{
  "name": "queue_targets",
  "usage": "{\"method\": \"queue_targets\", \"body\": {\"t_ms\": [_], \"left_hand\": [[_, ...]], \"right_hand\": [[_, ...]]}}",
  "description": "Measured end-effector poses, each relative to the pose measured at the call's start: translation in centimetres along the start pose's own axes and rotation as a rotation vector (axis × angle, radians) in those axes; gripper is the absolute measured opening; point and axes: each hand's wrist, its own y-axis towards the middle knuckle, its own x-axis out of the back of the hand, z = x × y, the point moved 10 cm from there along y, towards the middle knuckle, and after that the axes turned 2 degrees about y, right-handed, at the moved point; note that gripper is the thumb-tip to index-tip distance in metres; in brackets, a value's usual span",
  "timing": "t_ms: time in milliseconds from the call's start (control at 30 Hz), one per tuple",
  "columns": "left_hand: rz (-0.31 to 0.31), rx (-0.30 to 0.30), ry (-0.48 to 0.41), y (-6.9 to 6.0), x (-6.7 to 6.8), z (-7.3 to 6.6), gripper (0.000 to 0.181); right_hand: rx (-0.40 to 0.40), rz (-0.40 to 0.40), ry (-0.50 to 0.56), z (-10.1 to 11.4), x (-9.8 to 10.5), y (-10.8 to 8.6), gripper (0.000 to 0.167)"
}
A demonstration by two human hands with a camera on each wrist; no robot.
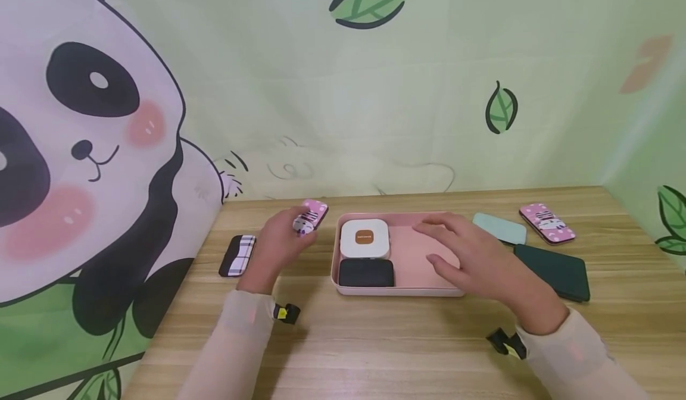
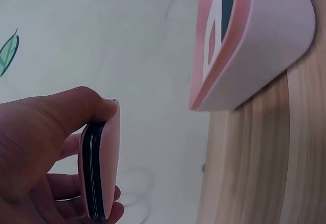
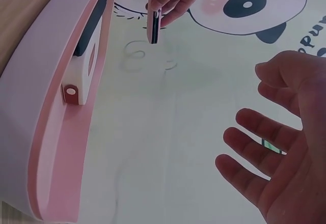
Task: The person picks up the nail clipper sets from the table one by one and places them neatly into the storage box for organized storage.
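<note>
My left hand (image 1: 278, 242) grips a small flat pink patterned case (image 1: 311, 217) between thumb and fingers, left of the tray. In the left wrist view the case (image 2: 104, 163) is edge-on, showing dark sides with a thin seam. Over the right part of a shallow pink tray (image 1: 423, 291) hovers my right hand (image 1: 477, 257), its fingers loosely spread and holding nothing. Inside the tray's left part, a white square box (image 1: 351, 242) with a brown label sits behind a black rounded case (image 1: 366, 273).
Left of the left hand lies a black and plaid case (image 1: 237, 256). To the right of the tray are a mint flat case (image 1: 501, 228), another pink patterned case (image 1: 546, 224) and a dark green flat case (image 1: 557, 275). A printed cloth (image 1: 300, 90) hangs behind the wooden table (image 1: 402, 346).
</note>
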Motion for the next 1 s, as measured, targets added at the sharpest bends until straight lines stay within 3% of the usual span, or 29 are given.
{"method": "queue_targets", "body": {"t_ms": [200,533,767,1000], "left_hand": [[-0.018,-0.064,0.002,-0.4,0.4,-1.5,0.064],[0.002,-0.108,-0.013,-0.9,0.3,-3.3,0.065],[-0.029,-0.188,0.009,-0.7,0.0,-4.3,0.062],[0.002,-0.182,-0.001,-1.0,-0.5,-5.0,0.065]], "right_hand": [[-0.047,0.0,-0.009,-0.8,0.2,-0.1,0.048],[-0.163,0.007,-0.033,-2.4,0.4,-0.2,0.052],[-0.159,-0.004,-0.034,-2.5,0.6,-0.3,0.052],[-0.165,-0.02,-0.041,-3.2,0.7,-0.6,0.051]]}}
